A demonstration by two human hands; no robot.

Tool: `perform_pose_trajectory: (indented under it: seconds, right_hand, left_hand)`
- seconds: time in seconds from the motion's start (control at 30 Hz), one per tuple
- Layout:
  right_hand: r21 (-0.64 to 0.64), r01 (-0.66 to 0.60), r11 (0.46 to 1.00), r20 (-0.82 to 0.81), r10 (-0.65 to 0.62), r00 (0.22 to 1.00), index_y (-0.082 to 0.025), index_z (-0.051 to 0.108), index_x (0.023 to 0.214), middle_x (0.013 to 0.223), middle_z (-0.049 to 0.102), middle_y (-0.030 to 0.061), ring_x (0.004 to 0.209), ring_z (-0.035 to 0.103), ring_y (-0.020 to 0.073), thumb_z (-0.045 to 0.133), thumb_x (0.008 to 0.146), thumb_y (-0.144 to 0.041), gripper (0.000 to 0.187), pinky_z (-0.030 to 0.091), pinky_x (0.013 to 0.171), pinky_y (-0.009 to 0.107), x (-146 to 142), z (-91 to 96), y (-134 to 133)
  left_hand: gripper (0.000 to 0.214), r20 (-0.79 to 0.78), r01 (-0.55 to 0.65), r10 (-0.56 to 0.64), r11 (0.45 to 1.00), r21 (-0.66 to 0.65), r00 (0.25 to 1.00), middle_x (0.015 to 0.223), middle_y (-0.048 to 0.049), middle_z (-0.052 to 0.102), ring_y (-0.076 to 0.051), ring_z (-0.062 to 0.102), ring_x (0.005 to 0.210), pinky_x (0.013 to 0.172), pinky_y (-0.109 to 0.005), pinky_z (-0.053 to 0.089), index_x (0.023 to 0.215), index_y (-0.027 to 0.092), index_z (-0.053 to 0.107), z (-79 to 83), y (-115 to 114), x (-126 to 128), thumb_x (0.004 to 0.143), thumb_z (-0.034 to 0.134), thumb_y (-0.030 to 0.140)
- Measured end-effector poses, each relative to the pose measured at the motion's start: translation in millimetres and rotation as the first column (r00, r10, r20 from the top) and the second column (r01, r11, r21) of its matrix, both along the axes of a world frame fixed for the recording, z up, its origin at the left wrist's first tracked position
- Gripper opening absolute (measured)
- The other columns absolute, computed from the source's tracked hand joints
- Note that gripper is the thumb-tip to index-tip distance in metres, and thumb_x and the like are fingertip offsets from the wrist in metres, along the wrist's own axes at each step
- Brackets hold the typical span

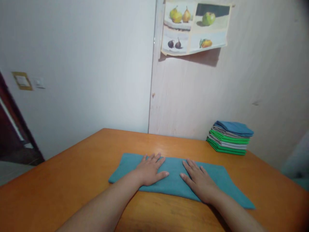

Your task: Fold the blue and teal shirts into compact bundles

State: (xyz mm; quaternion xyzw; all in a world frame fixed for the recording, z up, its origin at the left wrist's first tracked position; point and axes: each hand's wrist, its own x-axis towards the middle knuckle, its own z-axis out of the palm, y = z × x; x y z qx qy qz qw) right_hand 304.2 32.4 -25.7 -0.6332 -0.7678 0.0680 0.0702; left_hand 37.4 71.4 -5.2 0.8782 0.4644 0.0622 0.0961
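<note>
A teal cloth (173,182), folded into a long strip, lies across the front half of the table. On its left part rests my left hand (150,170), palm down with fingers spread and the thumb pointing right. My right hand (199,180) lies flat on the cloth right of the middle, its fingers apart and its thumb pointing left. Neither hand grips anything. Between the two thumbs a stretch of cloth shows. The right end of the strip flares out toward the near side, and the parts under my palms are hidden.
A stack of folded cloths (229,138), blue on top with grey and green below, stands at the table's back right. The orange-brown wooden table (79,174) meets the wall behind. Fruit pictures (195,27) hang above, and wall switches (23,80) are at left.
</note>
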Motion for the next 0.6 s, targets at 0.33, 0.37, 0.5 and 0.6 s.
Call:
perform_pose_trajectory:
  seconds: [0.33,0.37,0.5,0.6]
  right_hand:
    - [0.069,-0.017,0.997,0.054,0.013,0.998,-0.024,0.028,0.156,0.163,0.022,0.006,0.151,0.017,0.0273,0.02,0.092,-0.074,0.082,0.017,0.121,0.054,6.7,-19.9,6.8]
    - [0.073,-0.018,0.997,0.052,0.014,0.999,-0.024,0.028,0.156,0.163,0.022,0.0061,0.151,0.017,0.0276,0.02,0.092,-0.074,0.082,0.017,0.121,0.054,6.6,-20.4,6.9]
    - [0.085,-0.014,0.996,0.05,0.01,0.999,-0.022,0.029,0.156,0.163,0.023,0.0071,0.151,0.018,0.0276,0.02,0.092,-0.073,0.082,0.017,0.121,0.053,5.7,-21.2,6.7]
    - [0.09,-0.013,0.996,0.044,0.009,0.999,-0.022,0.029,0.156,0.163,0.022,0.0071,0.151,0.018,0.0273,0.021,0.092,-0.073,0.081,0.017,0.121,0.054,4.8,-20.8,6.6]
  left_hand:
    - [0.082,0.078,-0.073,0.072,0.997,0.006,0.994,0.164,-0.013,0.021,-0.032,0.018,0.151,0.12,-0.053,0.017,0.155,0.022,0.03,10.2,1.9,-13.5,0.092,0.023,0.074]
    - [0.081,0.073,-0.102,0.1,0.995,0.019,0.992,0.163,-0.0133,0.022,-0.031,0.019,0.15,0.12,-0.053,0.017,0.154,0.022,0.031,13.3,1.8,-18.7,0.093,0.021,0.073]
    - [0.082,0.026,-0.225,0.224,0.971,0.074,0.974,0.163,-0.0132,0.024,-0.033,0.016,0.151,0.119,-0.057,0.011,0.152,0.021,0.036,15.0,0.4,-48.9,0.093,0.018,0.074]
    - [0.086,-0.024,-0.301,0.301,0.953,0.025,0.953,0.163,-0.0144,0.022,-0.032,0.014,0.151,0.119,-0.058,0.01,0.154,0.02,0.033,3.3,-0.9,-73.8,0.091,0.018,0.077]
